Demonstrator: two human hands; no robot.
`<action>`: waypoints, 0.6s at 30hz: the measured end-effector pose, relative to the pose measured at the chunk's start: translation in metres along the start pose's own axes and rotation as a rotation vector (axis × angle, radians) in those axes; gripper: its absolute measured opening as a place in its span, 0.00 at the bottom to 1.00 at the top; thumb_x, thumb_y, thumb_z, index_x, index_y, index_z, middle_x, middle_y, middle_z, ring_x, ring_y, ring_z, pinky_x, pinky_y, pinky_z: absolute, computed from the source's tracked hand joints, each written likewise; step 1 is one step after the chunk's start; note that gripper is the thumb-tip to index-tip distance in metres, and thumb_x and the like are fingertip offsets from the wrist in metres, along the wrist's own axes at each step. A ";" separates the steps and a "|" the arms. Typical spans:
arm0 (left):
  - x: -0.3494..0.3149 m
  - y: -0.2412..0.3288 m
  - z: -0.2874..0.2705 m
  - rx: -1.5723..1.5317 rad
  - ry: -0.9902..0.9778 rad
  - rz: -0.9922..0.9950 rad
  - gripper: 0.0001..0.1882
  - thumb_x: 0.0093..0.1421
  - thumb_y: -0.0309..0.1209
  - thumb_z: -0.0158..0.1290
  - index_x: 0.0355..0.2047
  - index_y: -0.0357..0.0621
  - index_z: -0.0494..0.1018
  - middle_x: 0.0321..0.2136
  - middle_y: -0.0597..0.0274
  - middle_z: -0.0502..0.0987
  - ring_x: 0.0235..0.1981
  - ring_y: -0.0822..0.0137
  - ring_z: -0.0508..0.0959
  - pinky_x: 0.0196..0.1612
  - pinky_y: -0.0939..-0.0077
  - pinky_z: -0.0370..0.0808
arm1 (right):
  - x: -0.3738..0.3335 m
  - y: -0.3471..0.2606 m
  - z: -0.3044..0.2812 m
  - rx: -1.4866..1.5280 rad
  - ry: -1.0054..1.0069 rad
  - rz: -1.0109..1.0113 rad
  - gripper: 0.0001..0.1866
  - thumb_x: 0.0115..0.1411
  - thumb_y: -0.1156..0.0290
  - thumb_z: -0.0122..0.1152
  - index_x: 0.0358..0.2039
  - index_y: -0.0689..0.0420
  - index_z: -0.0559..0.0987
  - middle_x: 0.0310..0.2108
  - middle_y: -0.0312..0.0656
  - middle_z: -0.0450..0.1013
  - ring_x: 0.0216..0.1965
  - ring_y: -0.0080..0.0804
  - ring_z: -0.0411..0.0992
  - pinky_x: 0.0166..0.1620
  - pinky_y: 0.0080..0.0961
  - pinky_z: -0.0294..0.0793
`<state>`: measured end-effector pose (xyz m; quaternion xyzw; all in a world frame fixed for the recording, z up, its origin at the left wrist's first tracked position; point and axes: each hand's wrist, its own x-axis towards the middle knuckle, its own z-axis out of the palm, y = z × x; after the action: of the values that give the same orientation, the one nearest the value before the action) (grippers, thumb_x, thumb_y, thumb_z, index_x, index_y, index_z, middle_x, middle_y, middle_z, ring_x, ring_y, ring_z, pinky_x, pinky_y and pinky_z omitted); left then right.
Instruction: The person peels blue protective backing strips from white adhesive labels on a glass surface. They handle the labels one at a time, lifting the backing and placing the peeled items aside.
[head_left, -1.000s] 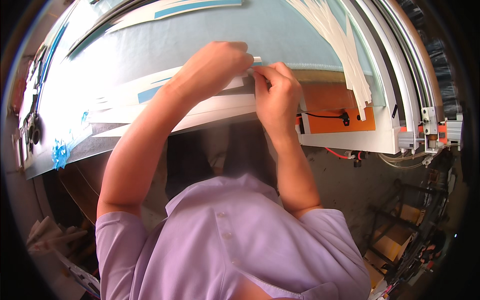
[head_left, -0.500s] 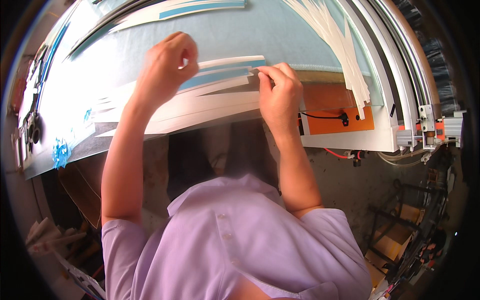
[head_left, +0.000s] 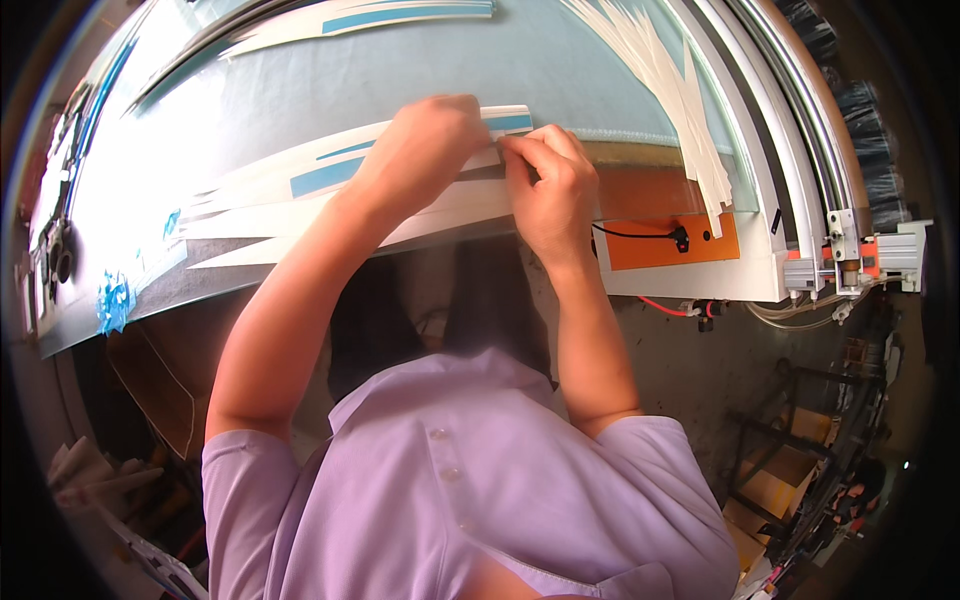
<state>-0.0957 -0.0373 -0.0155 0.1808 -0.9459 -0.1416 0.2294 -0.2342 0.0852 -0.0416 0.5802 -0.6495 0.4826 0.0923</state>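
Note:
White strips (head_left: 245,220) with narrow pointed ends lie layered along the table's near edge, some bearing blue bands (head_left: 325,178). My right hand (head_left: 555,195) pinches thumb and forefinger together at the right end of one of these strips. Against its fingertips comes my left hand (head_left: 430,145), curled and smeared by motion, with its fingertips turned away from view. The left forearm crosses over the strips and covers their middle. Just beyond the two hands, the square right end of a white strip with a blue band (head_left: 510,122) shows.
More white and blue strips (head_left: 400,15) lie at the far side of the glass-topped table (head_left: 560,70). A fan of thin white strips (head_left: 690,120) hangs toward the right edge, near an orange panel (head_left: 650,250) and a white rail. Blue scraps (head_left: 115,300) and scissors (head_left: 62,255) are at left.
My left hand has swung right and slightly nearer, from over the strips to beside my right hand, uncovering blue bands at left. The right hand has barely moved.

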 end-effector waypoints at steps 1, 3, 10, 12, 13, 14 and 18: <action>0.000 0.000 0.000 -0.015 -0.002 -0.003 0.04 0.60 0.19 0.61 0.33 0.37 0.84 0.34 0.57 0.82 0.34 0.51 0.81 0.39 0.62 0.79 | 0.000 0.001 0.000 0.015 0.003 0.006 0.05 0.57 0.82 0.67 0.34 0.59 0.86 0.30 0.42 0.76 0.35 0.44 0.77 0.37 0.40 0.76; 0.000 0.000 -0.001 -0.046 -0.004 -0.011 0.03 0.60 0.19 0.61 0.33 0.36 0.84 0.34 0.57 0.82 0.32 0.52 0.81 0.38 0.62 0.78 | -0.001 0.003 0.000 0.044 0.008 0.016 0.05 0.57 0.81 0.68 0.34 0.59 0.86 0.30 0.42 0.77 0.35 0.45 0.76 0.37 0.39 0.76; 0.006 0.004 -0.007 -0.118 -0.006 -0.082 0.09 0.59 0.18 0.62 0.40 0.38 0.84 0.33 0.55 0.82 0.28 0.52 0.80 0.34 0.62 0.77 | 0.000 0.004 0.000 0.035 0.001 0.084 0.05 0.57 0.81 0.68 0.34 0.59 0.86 0.30 0.42 0.77 0.35 0.47 0.76 0.39 0.41 0.76; 0.008 0.004 -0.007 -0.107 0.020 -0.030 0.10 0.58 0.18 0.62 0.41 0.39 0.83 0.32 0.55 0.81 0.28 0.53 0.80 0.33 0.61 0.77 | 0.000 0.003 0.000 0.061 -0.007 0.083 0.05 0.57 0.81 0.68 0.34 0.59 0.86 0.30 0.43 0.77 0.36 0.48 0.76 0.39 0.42 0.76; 0.008 0.003 -0.007 -0.094 0.017 -0.008 0.09 0.59 0.18 0.62 0.40 0.38 0.83 0.32 0.55 0.81 0.28 0.53 0.81 0.33 0.61 0.77 | 0.000 0.003 0.000 0.050 -0.002 0.087 0.05 0.57 0.81 0.68 0.34 0.59 0.86 0.30 0.43 0.77 0.36 0.48 0.76 0.39 0.42 0.76; 0.009 0.002 -0.006 -0.080 0.014 0.012 0.08 0.59 0.18 0.61 0.40 0.38 0.83 0.32 0.55 0.81 0.28 0.53 0.81 0.33 0.61 0.77 | 0.000 0.003 0.001 0.040 0.003 0.091 0.05 0.57 0.81 0.68 0.34 0.59 0.86 0.30 0.43 0.76 0.36 0.48 0.76 0.39 0.42 0.76; 0.016 -0.003 -0.003 -0.049 -0.059 0.046 0.05 0.60 0.19 0.60 0.36 0.38 0.84 0.32 0.54 0.82 0.29 0.52 0.82 0.33 0.61 0.78 | 0.000 0.003 0.000 0.028 -0.007 0.102 0.05 0.58 0.81 0.68 0.34 0.59 0.86 0.30 0.43 0.76 0.35 0.48 0.77 0.38 0.41 0.76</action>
<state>-0.1065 -0.0475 -0.0078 0.1491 -0.9524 -0.1648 0.2089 -0.2364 0.0848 -0.0430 0.5492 -0.6716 0.4940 0.0572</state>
